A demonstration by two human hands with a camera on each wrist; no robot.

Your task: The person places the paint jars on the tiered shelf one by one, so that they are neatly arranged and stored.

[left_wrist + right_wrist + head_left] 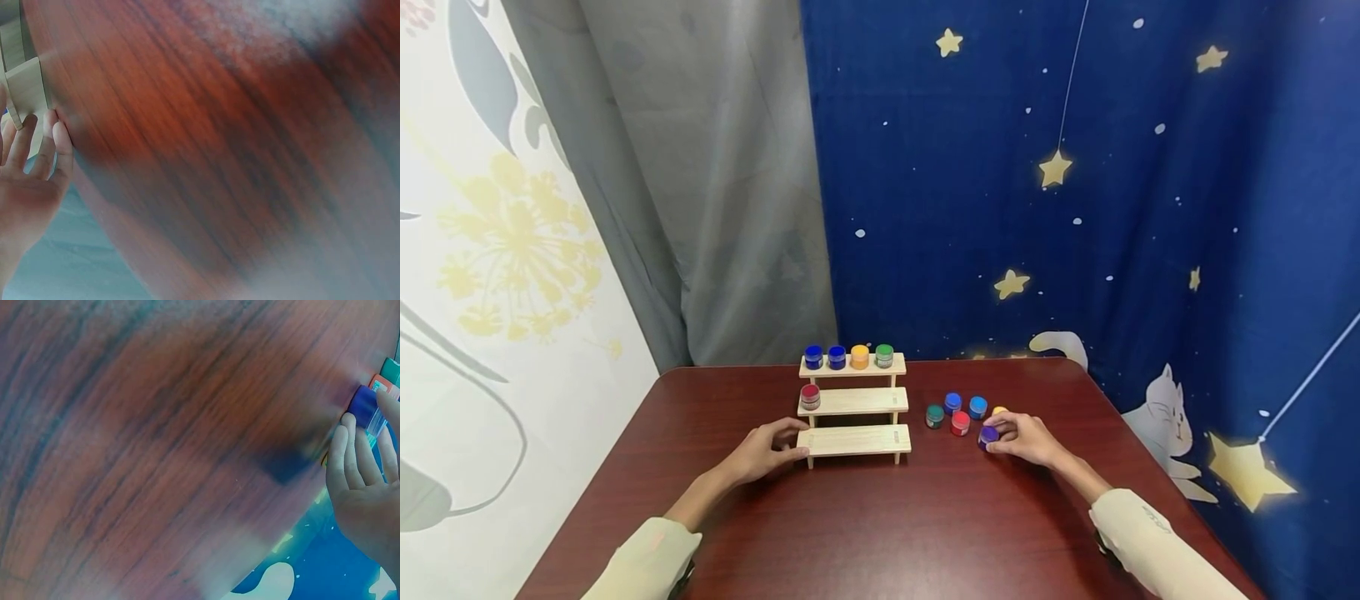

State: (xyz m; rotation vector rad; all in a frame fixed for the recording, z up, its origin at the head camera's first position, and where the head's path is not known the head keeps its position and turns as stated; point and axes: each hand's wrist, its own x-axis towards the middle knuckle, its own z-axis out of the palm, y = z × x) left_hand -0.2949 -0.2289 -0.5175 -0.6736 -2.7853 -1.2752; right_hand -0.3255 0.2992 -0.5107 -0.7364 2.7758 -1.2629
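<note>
My right hand (pixel 1028 439) pinches a small paint jar with a purple lid (pixel 987 437) between thumb and fingers, low over the table to the right of a three-step wooden stand (pixel 853 441). In the right wrist view the jar's purple lid (pixel 362 406) shows past the fingertips. My left hand (pixel 758 454) grips the left end of the stand's lowest step, thumb at the front corner. On the top step stand two blue-lidded jars (pixel 824 357), a yellow one (pixel 860 357) and a green one (pixel 884 357). A dark red jar (pixel 810 397) sits at the middle step's left end.
Beside my right hand on the table (pixel 865 533) are a dark green jar (pixel 934 417), a red jar (pixel 960 423), two blue jars (pixel 965 406) and a yellow jar (pixel 999 411), partly hidden behind the hand. Curtains (pixel 940 208) hang behind the table's far edge.
</note>
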